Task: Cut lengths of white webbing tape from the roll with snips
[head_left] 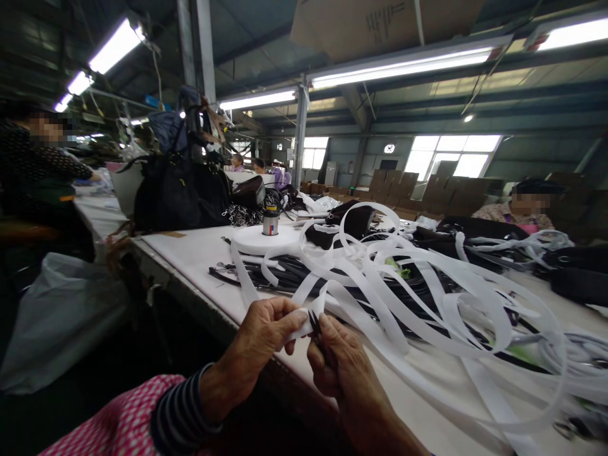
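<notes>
Head view: cutting white tape at a worktable (190,250). Clock directions are read on the picture, centred where the two hands meet. The left hand (263,329), at 8 o'clock, pinches a short end of white tape (299,330) between thumb and fingers. The right hand (342,354), at 4 o'clock, is closed round small dark snips (315,322), with their tips at the tape's edge; whether the blades have met cannot be told. The step in hand appears to be trimming the tape; the next move would call for keeping the strip taut and the left fingertips clear of the blades. The snips point toward 11 o'clock, with their long axis running from 11 to 5. The held tape lies roughly along 7 to 1 o'clock, above the near table edge, folding upward at its far end. Loose tape loops (387,316) spread from 12 to 4 o'clock over dark straps (294,273). A flat tape roll (249,242) lies at 11 o'clock, bearing a silver cylinder (270,225).
</notes>
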The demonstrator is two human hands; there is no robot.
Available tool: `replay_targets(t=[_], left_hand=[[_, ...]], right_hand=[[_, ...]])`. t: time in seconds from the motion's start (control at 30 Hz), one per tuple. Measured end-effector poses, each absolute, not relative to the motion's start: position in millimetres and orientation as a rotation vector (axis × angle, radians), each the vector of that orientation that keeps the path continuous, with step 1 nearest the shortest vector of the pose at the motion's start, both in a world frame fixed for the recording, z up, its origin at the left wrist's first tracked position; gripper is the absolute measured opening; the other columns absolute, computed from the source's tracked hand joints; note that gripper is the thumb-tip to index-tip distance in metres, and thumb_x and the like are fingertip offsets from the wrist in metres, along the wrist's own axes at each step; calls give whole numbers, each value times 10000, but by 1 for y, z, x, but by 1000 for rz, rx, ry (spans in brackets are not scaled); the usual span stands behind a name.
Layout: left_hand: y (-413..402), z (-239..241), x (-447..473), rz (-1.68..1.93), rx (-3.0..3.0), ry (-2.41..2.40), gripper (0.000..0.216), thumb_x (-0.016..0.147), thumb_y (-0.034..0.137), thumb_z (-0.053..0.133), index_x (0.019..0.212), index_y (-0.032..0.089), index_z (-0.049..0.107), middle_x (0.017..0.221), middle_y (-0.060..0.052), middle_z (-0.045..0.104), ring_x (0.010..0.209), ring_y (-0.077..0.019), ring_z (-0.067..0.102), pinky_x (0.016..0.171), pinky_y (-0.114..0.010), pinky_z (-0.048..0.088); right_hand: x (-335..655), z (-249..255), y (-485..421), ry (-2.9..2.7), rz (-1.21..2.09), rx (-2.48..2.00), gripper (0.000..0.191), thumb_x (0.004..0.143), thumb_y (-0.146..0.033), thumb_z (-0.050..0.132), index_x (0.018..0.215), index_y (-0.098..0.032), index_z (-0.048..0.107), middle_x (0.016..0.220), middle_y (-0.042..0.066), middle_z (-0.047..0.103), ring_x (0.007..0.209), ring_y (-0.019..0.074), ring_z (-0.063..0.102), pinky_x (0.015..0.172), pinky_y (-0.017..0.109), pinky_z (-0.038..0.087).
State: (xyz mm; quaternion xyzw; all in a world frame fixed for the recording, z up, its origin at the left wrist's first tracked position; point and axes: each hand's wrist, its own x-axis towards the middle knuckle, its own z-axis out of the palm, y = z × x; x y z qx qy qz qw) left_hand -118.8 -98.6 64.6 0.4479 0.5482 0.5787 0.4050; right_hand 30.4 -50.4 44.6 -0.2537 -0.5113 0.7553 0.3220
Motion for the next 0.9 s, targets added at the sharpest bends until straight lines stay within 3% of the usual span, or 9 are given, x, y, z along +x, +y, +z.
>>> replay_targets(t=[0.2,0.5,0.8,0.9], left_hand=[[-97,66,-121,1477,1153,1385,334,832,447,726,802,121,663,685,-1,606,579,-105,475,567,-254,324],[-100,69,-118,1409,1192,1349,370,883,473,723,783,131,624,633,13,568,565,-102,457,564,-252,305],[-98,65,-117,1407,1180,1339,369,870,472,727,796,121,640,636,20,553,565,-97,459,568,-240,324],[-92,61,-122,1404,1204,1357,354,870,461,724,805,123,643,649,16,562,570,-99,467,564,-239,319]], right_hand=[[35,41,-57,-1358,1996,-678,556,886,-734,637,884,-194,509,555,-91,364,419,35,208,386,176,170],[29,47,-45,-1461,1833,-634,545,929,-693,604,793,-208,395,549,-89,351,444,38,224,429,196,120],[25,45,-46,-1402,1925,-646,562,873,-713,654,820,-215,399,558,-109,280,457,39,156,435,203,86],[26,48,-35,-1400,1918,-691,560,875,-732,626,854,-214,414,579,-96,348,462,42,169,452,215,94]])
